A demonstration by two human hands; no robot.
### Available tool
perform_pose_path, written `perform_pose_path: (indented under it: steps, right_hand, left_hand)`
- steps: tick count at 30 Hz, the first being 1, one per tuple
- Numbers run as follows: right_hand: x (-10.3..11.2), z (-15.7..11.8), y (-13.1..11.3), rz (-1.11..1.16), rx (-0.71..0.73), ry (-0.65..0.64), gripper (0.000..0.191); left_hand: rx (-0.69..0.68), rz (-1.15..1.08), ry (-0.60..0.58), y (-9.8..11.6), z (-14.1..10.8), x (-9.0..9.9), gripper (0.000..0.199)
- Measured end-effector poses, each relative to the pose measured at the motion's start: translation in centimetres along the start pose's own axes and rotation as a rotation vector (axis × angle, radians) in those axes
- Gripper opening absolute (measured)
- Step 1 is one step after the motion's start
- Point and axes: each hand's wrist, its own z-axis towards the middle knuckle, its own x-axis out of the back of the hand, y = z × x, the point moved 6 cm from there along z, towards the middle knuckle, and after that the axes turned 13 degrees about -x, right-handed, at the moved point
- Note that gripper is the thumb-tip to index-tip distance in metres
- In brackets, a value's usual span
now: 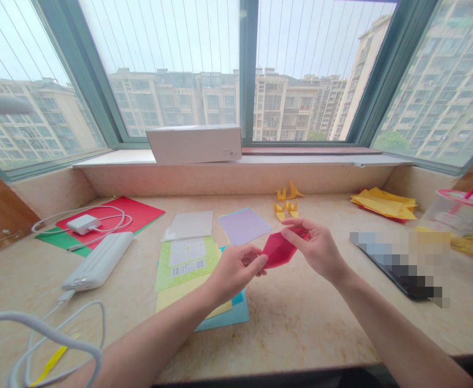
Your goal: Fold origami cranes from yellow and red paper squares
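Above the middle of the stone counter, both hands hold one folded red origami paper (279,250) in the air. My left hand (240,267) pinches its left end between thumb and fingers. On the upper right end, my right hand (311,245) grips it, with the fingers partly covering that end. Just beyond the hands stand several folded yellow paper birds (288,207). A purple paper sheet (245,225) lies behind my left hand. Partly under my left forearm is a stack with a green dotted paper packet (187,264) and blue and yellow sheets.
At left, a white power bank (98,261), a charger (83,223) and cables lie by red paper (127,215). Yellow sheets (384,203), a partly blurred phone (398,269) and a plastic cup (458,213) with a straw are at right. A white box (196,145) sits on the sill.
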Motion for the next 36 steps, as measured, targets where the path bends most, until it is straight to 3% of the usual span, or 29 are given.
perform_pose_path:
  steps: [13,24,36]
  right_hand:
    - [0.0,-0.2,-0.4,-0.083,0.047,0.017,0.029]
    - [0.2,-0.1,-0.4,-0.083,0.041,0.043,0.028]
    - [1.0,0.5,0.0,-0.047,0.003,0.024,0.035]
  left_hand:
    - [0.005,-0.063,-0.065,-0.1,0.1,-0.3,0.036]
    - [0.117,-0.123,0.000,-1.3,0.0,-0.1,0.034]
    - [0.099,-0.124,-0.021,-0.4,0.1,-0.1,0.041]
